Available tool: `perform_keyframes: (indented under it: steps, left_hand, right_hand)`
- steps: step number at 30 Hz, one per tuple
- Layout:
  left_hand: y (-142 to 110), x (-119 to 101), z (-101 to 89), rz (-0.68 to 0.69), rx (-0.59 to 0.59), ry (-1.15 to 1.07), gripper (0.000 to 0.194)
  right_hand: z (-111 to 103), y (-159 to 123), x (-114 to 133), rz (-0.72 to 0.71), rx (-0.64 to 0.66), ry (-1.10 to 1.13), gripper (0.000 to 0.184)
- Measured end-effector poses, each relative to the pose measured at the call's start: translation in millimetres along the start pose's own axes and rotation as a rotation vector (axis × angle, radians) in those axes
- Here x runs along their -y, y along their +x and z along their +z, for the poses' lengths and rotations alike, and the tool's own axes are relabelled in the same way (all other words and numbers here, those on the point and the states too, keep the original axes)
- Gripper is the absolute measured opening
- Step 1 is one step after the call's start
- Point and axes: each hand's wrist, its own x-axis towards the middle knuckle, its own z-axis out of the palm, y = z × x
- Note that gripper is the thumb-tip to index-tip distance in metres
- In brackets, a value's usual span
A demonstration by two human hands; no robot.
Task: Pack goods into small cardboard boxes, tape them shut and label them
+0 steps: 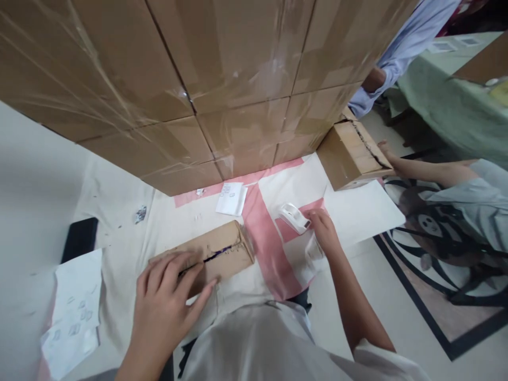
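A closed small cardboard box (222, 241) lies before me, with a dark, ragged line along the seam on its top. My left hand (170, 291) rests on the box's left part, fingers spread and thumb reaching toward its near edge. To the right, a white object that looks like a tape dispenser (292, 216) is at the fingers of my right hand (323, 227). Those fingers are closed at its right end, partly hiding their hold. Between box and wall of cartons lies a folded white paper (230, 199) with printed marks.
Large taped cartons (238, 69) stand stacked along the far side. At right, another person's hand (387, 153) touches an open-sided cardboard box (353, 151); a second person's sleeve (413, 42) is behind. A dark phone-like object (80, 239) and printed paper (75, 307) lie left.
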Motion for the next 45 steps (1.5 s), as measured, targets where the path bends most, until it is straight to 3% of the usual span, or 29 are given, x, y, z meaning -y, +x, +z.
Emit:
perform_keyframes:
  steps: [4, 6, 8, 10, 11, 13, 15, 19, 23, 31, 39, 45]
  left_hand:
    - [28.8, -23.4, 15.3, -0.096, -0.103, -0.059, 0.012]
    - [44.8, -48.2, 29.3, -0.095, -0.149, -0.159, 0.012]
    - [57.2, -83.9, 47.9, -0.001, -0.197, -0.325, 0.026]
    - [63.5, -126.2, 72.3, 0.141, -0.207, -0.519, 0.033]
    - [64.6, -147.0, 87.0, 0.184, -0.152, -0.602, 0.032]
    - [64.2, -181.7, 120.3, 0.184, -0.061, -0.658, 0.037]
    - [64.0, -200.8, 155.4, 0.128, -0.038, -0.621, 0.046]
    - [73.2, -193.8, 208.6, -0.074, -0.086, -0.524, 0.064]
    - [88.6, -173.9, 228.4, -0.127, -0.064, -0.554, 0.079]
    - [88.3, -173.2, 241.7, -0.161, -0.089, -0.549, 0.081]
    - [87.3, -172.3, 235.4, -0.138, -0.072, -0.488, 0.081]
    - [85.6, -176.0, 230.2, -0.181, -0.030, -0.359, 0.086]
  right_hand:
    - [-7.3, 16.5, -14.9, 0.066, 0.148, 0.012, 0.032]
    - [-7.4, 18.8, -13.1, 0.066, 0.174, -0.013, 0.029]
    - [-7.4, 20.0, -8.7, 0.065, 0.192, -0.051, 0.026]
    - [-7.6, 21.9, -4.3, 0.071, 0.205, -0.090, 0.026]
    - [-7.9, 23.0, -2.5, 0.078, 0.213, -0.108, 0.028]
    - [-8.9, 25.2, 0.5, 0.103, 0.232, -0.136, 0.033]
    - [-9.6, 26.4, 2.5, 0.134, 0.246, -0.159, 0.037]
    - [-7.2, 27.7, 2.6, 0.164, 0.258, -0.191, 0.035]
    - [-2.1, 28.4, 0.0, 0.160, 0.296, -0.190, 0.036]
    - [-1.0, 18.7, 7.6, 0.156, 0.270, -0.219, 0.032]
    - [-9.2, 11.3, 25.6, 0.137, 0.202, -0.226, 0.031]
    - [-20.0, -7.6, 14.0, 0.242, 0.248, -0.128, 0.025]
